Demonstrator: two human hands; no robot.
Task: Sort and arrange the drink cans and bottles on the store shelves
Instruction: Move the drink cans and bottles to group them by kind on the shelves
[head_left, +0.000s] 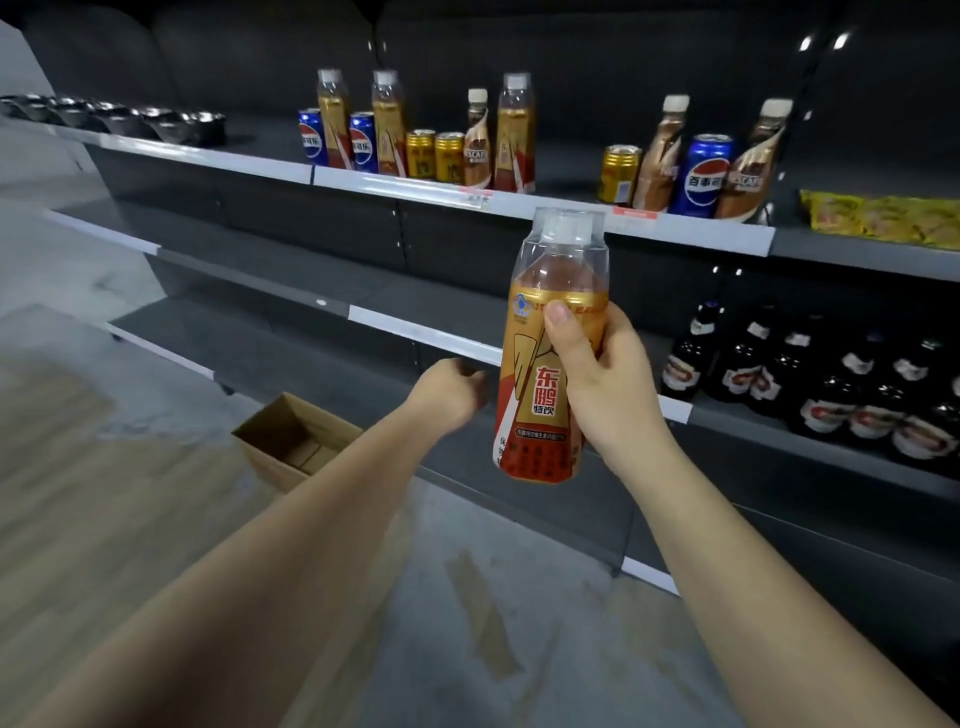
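My right hand (602, 379) grips an orange-and-red energy drink bottle (540, 395) with a clear cap cover, held upright in front of the shelves. My left hand (449, 392) hovers just left of the bottle, fingers loosely curled, holding nothing. On the upper shelf (691, 231) stand mixed drinks: blue cola cans (363, 143), matching energy drink bottles (387, 122), gold cans (435, 155), and brown coffee bottles (478, 140). A second group at the right has a gold can (619, 174), a blue cola can (701, 176) and two coffee bottles (748, 163).
Dark glass bottles (831, 395) fill the middle shelf at the right. Yellow snack packets (883, 218) lie on the upper shelf's right end. Metal bowls (119, 119) line the upper shelf at the far left. An open cardboard box (291, 441) sits on the floor below.
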